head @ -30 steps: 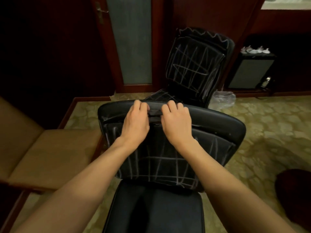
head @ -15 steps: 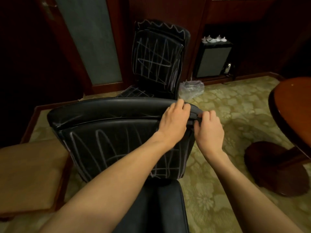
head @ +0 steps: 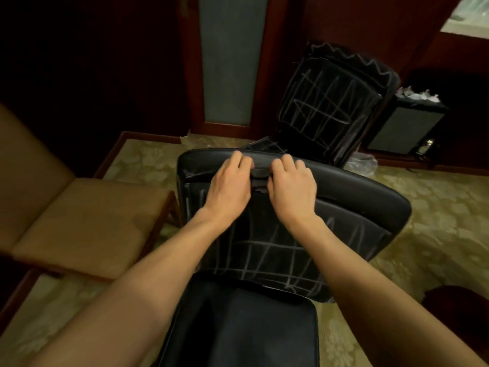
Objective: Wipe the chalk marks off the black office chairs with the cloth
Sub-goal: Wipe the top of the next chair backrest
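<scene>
Two bare forearms, no sleeves or rings

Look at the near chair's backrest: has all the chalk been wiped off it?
No: pale chalk lines still criss-cross the near chair's backrest below both hands, which rest at its top edge.

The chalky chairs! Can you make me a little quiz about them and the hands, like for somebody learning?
1. True or false: the near chair has chalk lines on its backrest.
2. What lies between the left hand and the right hand? A) a dark cloth B) a bucket C) a broom
3. Fill in: the far chair stands beside a grey ____.

Key: 1 true; 2 A; 3 bin.
</scene>
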`<control>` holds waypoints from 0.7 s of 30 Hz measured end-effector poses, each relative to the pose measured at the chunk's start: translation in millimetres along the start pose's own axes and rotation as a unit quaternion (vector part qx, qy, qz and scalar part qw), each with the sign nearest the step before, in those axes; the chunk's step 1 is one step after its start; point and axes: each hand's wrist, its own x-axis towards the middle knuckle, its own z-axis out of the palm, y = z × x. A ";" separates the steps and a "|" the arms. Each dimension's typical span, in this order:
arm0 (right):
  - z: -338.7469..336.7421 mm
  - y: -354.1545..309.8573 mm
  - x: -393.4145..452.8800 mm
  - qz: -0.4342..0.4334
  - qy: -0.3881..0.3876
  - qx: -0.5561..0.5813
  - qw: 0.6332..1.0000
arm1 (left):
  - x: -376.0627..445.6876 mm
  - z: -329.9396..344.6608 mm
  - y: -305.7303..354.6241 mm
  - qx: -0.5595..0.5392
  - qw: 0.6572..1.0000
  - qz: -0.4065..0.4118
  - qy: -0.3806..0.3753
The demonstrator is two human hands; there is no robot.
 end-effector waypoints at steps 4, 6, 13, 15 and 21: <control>9.4 -66.4 26.6 -0.071 -0.020 0.027 0.997 | -15.9 -26.3 -64.9 0.009 0.998 -0.053 0.030; 14.7 -97.4 35.7 -0.099 -0.026 0.044 0.994 | -25.4 -35.7 -91.0 0.016 0.994 -0.098 0.042; 23.7 -131.5 40.1 -0.128 -0.038 0.075 0.988 | -31.8 -48.6 -118.5 0.004 0.985 -0.167 0.046; 21.6 -109.6 35.3 -0.111 -0.028 0.085 0.990 | -28.5 -41.7 -105.0 -0.010 0.988 -0.148 0.051; 11.8 -3.7 -4.4 -0.017 0.028 0.070 0.997 | -4.4 -2.4 -10.4 -0.045 0.998 -0.023 0.034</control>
